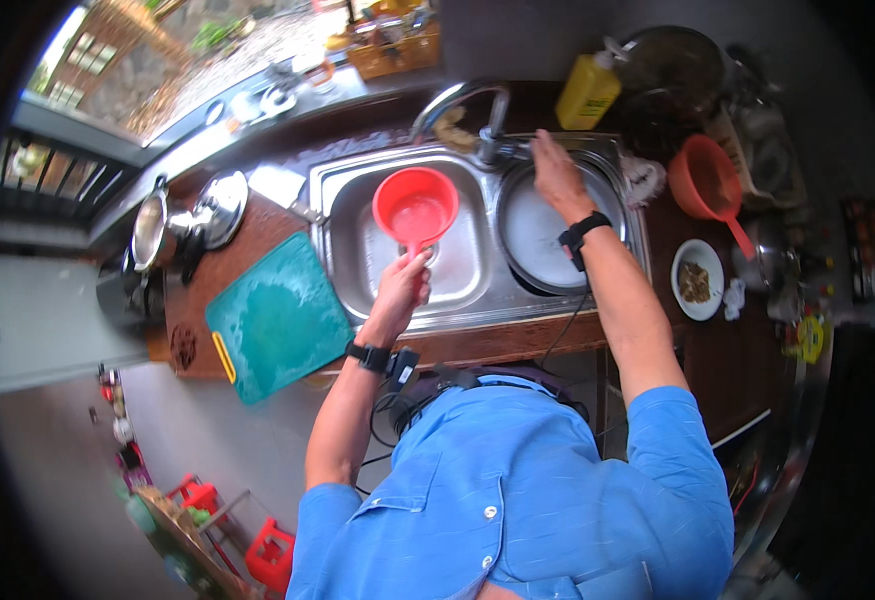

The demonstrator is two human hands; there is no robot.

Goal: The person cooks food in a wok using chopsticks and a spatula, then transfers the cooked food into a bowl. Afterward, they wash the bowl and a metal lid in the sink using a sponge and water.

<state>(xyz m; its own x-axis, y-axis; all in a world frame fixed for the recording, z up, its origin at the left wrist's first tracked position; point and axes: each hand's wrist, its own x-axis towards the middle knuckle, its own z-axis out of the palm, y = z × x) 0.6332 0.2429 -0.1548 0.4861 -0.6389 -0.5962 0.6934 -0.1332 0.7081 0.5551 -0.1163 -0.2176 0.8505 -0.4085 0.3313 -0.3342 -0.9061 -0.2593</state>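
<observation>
My left hand [400, 292] is closed around the handle of a red plastic dipper [416, 206], whose bowl is over the left basin of a stainless steel sink [347, 270]. Whether the dipper holds water is unclear. My right hand [560, 176] is beside the base of the chrome faucet [491, 135], at its lever side, above the right basin; its fingers are extended, and whether they touch the lever cannot be told. Beneath that hand, a large round metal pan [542, 240] sits in the right basin.
A wet green cutting board [280, 319] lies left of the sink, near metal pots and a lid [221, 210]. Behind the sink stands a yellow bottle [589, 90]. To the right are a coral dipper [707, 180] and a white bowl with food scraps [698, 259].
</observation>
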